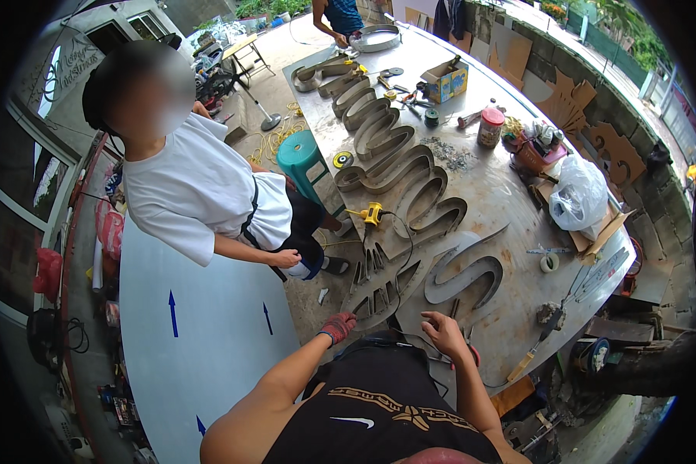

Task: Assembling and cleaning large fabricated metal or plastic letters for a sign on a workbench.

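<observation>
My left hand, in a red work glove, has its fingers closed at the near left edge of a grey metal sign shape with pointed, slotted cut-outs. To its right, my bare right hand is held over the table with fingers apart and nothing in it. Just beyond that hand lies an S-shaped metal letter. A black cord runs past the slotted shape toward a yellow power tool. More curved metal letters stretch away in a row along the table's left side.
On the metal table sit a red-lidded jar, a cardboard box, a white plastic bag and a tape roll. A person in white stands at left, beside a teal stool. Another person works at the far end.
</observation>
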### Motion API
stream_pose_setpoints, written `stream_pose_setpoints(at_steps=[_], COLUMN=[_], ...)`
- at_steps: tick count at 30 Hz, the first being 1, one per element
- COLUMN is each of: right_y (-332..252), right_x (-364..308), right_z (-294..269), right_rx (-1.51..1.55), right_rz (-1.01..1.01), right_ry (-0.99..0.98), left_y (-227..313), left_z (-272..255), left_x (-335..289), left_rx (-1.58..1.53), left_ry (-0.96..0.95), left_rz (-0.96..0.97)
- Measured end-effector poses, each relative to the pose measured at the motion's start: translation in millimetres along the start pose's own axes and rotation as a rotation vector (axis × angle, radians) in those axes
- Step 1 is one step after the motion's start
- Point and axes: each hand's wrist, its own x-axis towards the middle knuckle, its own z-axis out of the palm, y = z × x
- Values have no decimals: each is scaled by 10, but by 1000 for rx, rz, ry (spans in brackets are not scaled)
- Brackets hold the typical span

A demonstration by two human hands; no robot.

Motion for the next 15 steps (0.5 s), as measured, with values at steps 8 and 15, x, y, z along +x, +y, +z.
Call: stream_pose_setpoints(at_steps=[8, 15], right_y=[4, 23], right_x=[2, 4], right_z=[0, 14], right_rx=[-22, -19], right_rz=[-11, -7], right_ry=[-6, -3], left_y=[10, 0], left_z=[-15, 3], left_x=[-18, -29], left_rx=[-21, 2], left_ry=[-5, 24], left_rz=[-5, 35])
